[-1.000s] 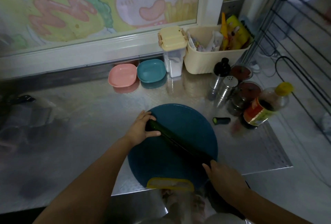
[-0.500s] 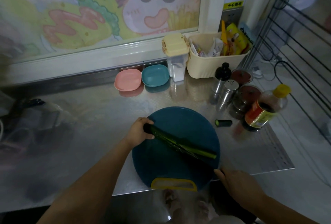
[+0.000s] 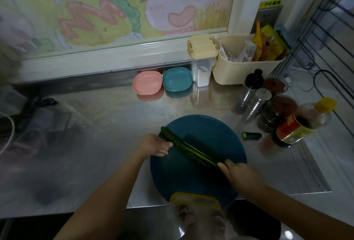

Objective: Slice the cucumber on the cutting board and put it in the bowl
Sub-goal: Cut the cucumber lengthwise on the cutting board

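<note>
A long dark green cucumber [image 3: 191, 148] lies diagonally across the round blue cutting board [image 3: 208, 130], which has a yellow handle at its near edge. My left hand [image 3: 157, 144] grips the cucumber's far left end with curled fingers. At the near right end, my right hand [image 3: 239, 172] pinches the cucumber. A short cut-off cucumber end [image 3: 251, 135] lies on the steel counter to the right of the board. A pink bowl [image 3: 147, 82] and a teal bowl [image 3: 177, 78] sit side by side at the back. Neither hand holds a knife.
Shakers [image 3: 256, 103], dark jars and a yellow-capped sauce bottle [image 3: 302, 124] crowd the right side of the board. A cream basket [image 3: 239, 71] and a lidded container [image 3: 202, 61] stand at the back wall. A black-handled knife [image 3: 45, 102] lies at the far left.
My right hand left the cucumber's near end, drew back toward me, then came forward and took hold of that end again. The cucumber rolled slightly. My left hand stayed on the far end.
</note>
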A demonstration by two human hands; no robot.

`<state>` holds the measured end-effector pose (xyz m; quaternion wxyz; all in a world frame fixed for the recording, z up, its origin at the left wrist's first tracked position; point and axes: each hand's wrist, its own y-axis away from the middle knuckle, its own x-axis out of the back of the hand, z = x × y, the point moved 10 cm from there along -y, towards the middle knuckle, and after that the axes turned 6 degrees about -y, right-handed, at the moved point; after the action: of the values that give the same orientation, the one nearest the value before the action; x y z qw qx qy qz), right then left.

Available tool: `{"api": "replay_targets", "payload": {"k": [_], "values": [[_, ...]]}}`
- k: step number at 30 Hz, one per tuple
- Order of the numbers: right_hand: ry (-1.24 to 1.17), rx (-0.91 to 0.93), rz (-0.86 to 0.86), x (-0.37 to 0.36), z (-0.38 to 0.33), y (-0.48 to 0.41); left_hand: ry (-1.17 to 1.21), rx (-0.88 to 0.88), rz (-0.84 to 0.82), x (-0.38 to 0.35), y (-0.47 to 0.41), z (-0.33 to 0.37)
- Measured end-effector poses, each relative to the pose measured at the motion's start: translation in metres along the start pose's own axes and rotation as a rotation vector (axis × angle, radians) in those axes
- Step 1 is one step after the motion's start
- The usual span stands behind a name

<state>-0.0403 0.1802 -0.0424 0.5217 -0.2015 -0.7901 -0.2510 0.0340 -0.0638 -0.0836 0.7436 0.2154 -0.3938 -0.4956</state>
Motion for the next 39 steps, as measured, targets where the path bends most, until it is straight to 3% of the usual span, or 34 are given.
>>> {"api": "replay_targets", "payload": {"k": [5,8,19,29,35,39], "values": [[-0.159,-0.055,-0.095,-0.005,-0.014,-0.018,-0.060,0.027,-0.246,-0.026,0.000,0.001],[-0.305,-0.088,-0.054,0.000,-0.016,-0.034,-0.052,0.020,-0.307,-0.036,0.000,0.002],[-0.493,-0.153,-0.133,-0.006,-0.021,-0.037,0.142,0.002,-0.271,-0.050,0.005,0.001],[-0.152,-0.099,-0.016,-0.006,-0.054,-0.036,0.227,0.049,-0.180,-0.068,0.021,-0.026],[-0.522,-0.165,-0.079,-0.012,-0.050,-0.047,0.139,0.016,-0.356,-0.059,0.023,-0.019],[-0.559,-0.159,-0.173,-0.016,-0.047,-0.050,0.055,-0.017,-0.380,-0.048,0.017,-0.015]]}}
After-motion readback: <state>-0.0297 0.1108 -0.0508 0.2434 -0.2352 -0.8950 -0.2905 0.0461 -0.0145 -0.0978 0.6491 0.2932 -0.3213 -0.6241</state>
